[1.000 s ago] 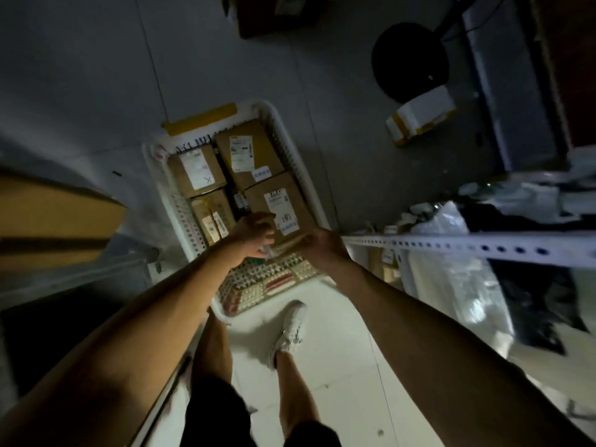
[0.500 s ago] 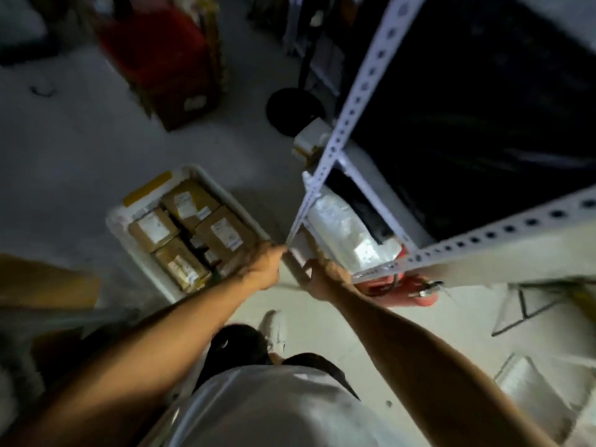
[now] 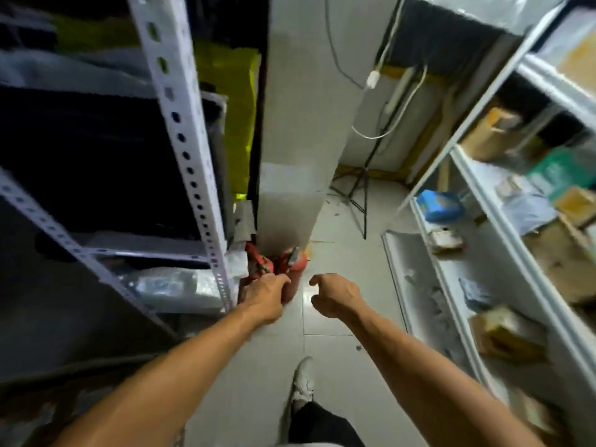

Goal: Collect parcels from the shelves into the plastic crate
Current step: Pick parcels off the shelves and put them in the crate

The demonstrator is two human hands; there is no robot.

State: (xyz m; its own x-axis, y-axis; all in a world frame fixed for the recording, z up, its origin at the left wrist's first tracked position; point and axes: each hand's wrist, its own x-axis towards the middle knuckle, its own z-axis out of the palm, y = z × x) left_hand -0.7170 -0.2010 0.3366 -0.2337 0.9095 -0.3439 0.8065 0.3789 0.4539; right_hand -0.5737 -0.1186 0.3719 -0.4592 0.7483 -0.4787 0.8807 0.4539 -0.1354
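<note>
Both arms stretched forward over the pale tiled floor [image 3: 335, 375] of a narrow aisle between two shelving units. Left hand [image 3: 263, 296] low and centre, back upward, fingers loosely curled and holding nothing, knuckles in line with a red cylinder [image 3: 292, 272] standing on the floor at the foot of a white wall corner [image 3: 300, 156]; contact with the cylinder not clear from this angle. Right hand [image 3: 335, 295] just beside the left, apart from it, also empty, fingers hanging in a relaxed curl with the forefinger stretched slightly toward the left. To the left, a white perforated metal upright [image 3: 183, 140] of the left shelving unit, with a slanting perforated rail [image 3: 64, 240] joining it near the floor; dark wrapped bundles behind them, a clear plastic-wrapped parcel [image 3: 171, 285] on the bottom level against the upright, and a yellow bag [image 3: 238, 101] higher up by the wall corner. To the right, white shelves [image 3: 503, 227] along the right edge of the aisle carrying parcels: a brown carton [image 3: 490, 133] on an upper level, a blue packet [image 3: 440, 206] at the far end of a lower level, a brown box [image 3: 509, 333] on the lowest level nearest the right arm, the rest blurred. White cables [image 3: 396, 101] hanging on the far wall, a thin black stand [image 3: 361, 195] on the floor below them. One white shoe [image 3: 303, 380] and a dark trouser leg [image 3: 319, 424] at the bottom edge of the floor. Plastic crate out of view.
</note>
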